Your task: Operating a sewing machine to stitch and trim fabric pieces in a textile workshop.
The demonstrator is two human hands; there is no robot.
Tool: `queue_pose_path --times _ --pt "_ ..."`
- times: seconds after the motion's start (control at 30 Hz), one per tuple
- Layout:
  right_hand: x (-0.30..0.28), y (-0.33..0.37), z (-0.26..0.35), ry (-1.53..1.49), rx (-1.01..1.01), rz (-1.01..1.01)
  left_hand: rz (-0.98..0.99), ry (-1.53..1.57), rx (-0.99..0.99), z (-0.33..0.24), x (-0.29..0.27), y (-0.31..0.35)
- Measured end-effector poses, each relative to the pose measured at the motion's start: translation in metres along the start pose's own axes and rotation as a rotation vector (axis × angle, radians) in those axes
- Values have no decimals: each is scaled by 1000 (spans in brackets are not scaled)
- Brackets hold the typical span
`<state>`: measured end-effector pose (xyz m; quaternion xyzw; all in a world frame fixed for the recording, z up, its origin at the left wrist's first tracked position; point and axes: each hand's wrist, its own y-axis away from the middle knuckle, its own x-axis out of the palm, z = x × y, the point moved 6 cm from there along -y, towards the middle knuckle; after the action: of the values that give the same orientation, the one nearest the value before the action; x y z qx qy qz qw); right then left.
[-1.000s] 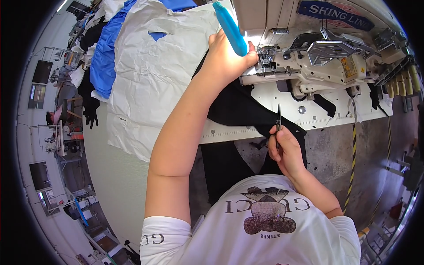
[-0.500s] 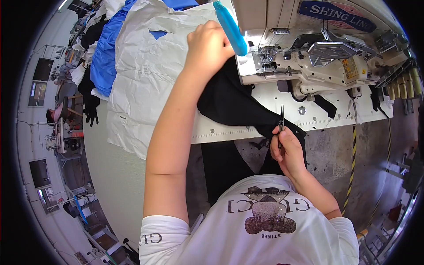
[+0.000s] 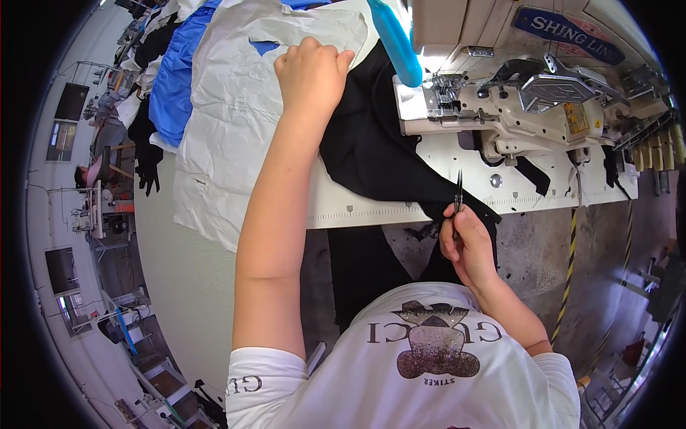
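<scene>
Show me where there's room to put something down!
Big patch: the pale table, below the crumpled white sheet and left of the left arm. Small patch: white worktop between the black cloth and sewing machine. Crowded: around the left hand.

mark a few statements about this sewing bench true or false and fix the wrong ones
1. The right hand holds tweezers. True.
2. The left hand is touching the sewing machine. False: it is apart from it, over the crumpled white sheet, near the black fabric.
3. The black fabric reaches over the near edge of the white tabletop. True.
4. The blue fabric lies to the right of the sewing machine. False: it lies to the left, beside the white sheet.
5. Blue shows through an opening in the white sheet. True.
</scene>
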<state>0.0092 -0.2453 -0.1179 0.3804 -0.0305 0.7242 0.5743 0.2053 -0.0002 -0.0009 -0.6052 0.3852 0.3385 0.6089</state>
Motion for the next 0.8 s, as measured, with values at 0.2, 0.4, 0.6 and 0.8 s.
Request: queue_pose_path --times 0.2,0.4,0.6,0.8 --pt "-1 2 0 38 4 14 -341 156 75 -1 -24 7" --pt "-2 1 5 202 -58 22 -177 714 169 -28 -15 5" --pt "-8 6 28 345 -127 36 -7 1082 214 -46 0 0" --pt "-11 13 79 889 -340 -46 297 1144 361 -66 28 -12"
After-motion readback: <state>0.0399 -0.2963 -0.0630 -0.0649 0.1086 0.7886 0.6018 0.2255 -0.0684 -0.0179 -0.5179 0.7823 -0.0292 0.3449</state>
